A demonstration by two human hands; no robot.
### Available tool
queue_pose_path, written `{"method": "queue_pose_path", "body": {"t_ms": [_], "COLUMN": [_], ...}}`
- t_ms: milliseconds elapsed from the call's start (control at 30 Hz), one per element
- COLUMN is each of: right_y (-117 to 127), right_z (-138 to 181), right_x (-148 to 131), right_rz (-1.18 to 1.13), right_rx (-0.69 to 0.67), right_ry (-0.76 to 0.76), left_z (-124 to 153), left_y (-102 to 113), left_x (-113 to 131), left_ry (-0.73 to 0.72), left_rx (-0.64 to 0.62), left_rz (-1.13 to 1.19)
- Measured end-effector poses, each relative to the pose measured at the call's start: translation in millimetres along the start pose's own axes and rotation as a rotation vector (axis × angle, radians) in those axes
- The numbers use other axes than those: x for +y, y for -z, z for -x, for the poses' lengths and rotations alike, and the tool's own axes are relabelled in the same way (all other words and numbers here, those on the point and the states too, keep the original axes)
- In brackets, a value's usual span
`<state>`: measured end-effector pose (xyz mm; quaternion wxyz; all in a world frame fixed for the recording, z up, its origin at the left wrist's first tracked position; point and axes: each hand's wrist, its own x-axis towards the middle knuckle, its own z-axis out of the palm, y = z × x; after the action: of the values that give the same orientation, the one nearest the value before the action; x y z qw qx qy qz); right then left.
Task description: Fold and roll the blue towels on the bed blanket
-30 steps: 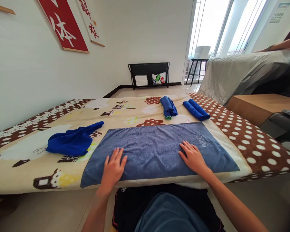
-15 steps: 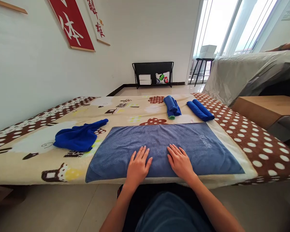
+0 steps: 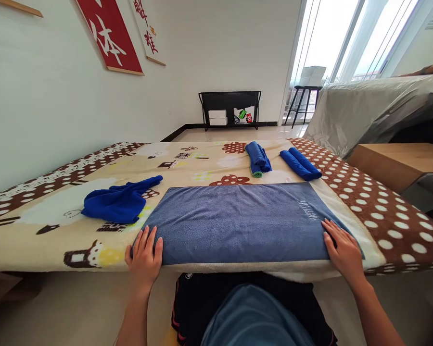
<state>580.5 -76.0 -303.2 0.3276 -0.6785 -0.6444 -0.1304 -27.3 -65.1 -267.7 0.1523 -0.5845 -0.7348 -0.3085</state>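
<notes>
A grey-blue towel [image 3: 234,223] lies spread out flat across the near edge of the bed, with small white lettering at its right end. My left hand [image 3: 143,257] rests open on its near left corner, fingers stretched forward. On the near right part of the same towel lies my right hand [image 3: 343,247], also flat and open. Left of the towel is a crumpled bright blue cloth [image 3: 117,201]. Beyond its far edge sit a bundle of rolled towels [image 3: 258,158] and, further right, a pair of blue rolled towels [image 3: 300,164].
A cream patterned blanket [image 3: 187,168] with brown polka-dot borders covers the bed. On the right stand a wooden box [image 3: 400,156] and something large under plastic sheeting [image 3: 368,101], with a person's arm [image 3: 426,68] above it. A black rack [image 3: 231,103] stands at the far wall.
My hands have slid apart from the towel's middle, the left to its left corner and the right towards its right corner. The towel's surface looks smoother near the front.
</notes>
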Motion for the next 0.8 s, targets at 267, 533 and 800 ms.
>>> {"method": "queue_pose_path", "body": {"t_ms": [267,533,800], "right_y": [2,-10,-35], "right_z": [3,-41,-99], "right_x": [28,32,-14], "right_rz": [0.052,0.115,0.166], "right_rx": [-0.085,-0.330,-0.468], "right_ry": [-0.064,-0.068,-0.037], "left_z": [-11,-43,-76], "left_y": [8,4,-21], "left_x": [-4,9,50], "left_ry": [0.075,0.048,-0.013], "left_rx": [-0.243,-0.451,-0.542], "left_rz": [-0.060,-0.184,-0.163]}}
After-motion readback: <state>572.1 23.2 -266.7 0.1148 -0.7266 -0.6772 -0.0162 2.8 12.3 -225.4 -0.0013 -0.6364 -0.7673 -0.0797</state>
